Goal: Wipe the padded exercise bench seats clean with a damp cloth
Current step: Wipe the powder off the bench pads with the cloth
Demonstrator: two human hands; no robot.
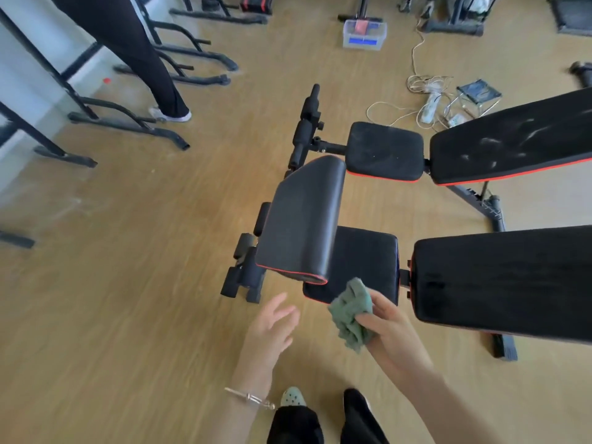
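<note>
The green cloth (351, 314), bunched up, is gripped in the right hand (392, 331) at the near edge of the closest bench's black seat pad (368, 261). The left hand (270, 331) hovers open and empty over the wood-look floor (134, 283). A tilted pad with red piping (302, 219) rises over the seat; its long backrest (506, 283) lies to the right. The farther bench's backrest (512, 139) shows pale smears. Cables (426, 97) and a clear plastic box (364, 35) sit on the floor beyond, with black equipment frames (134, 123) at left.
</note>
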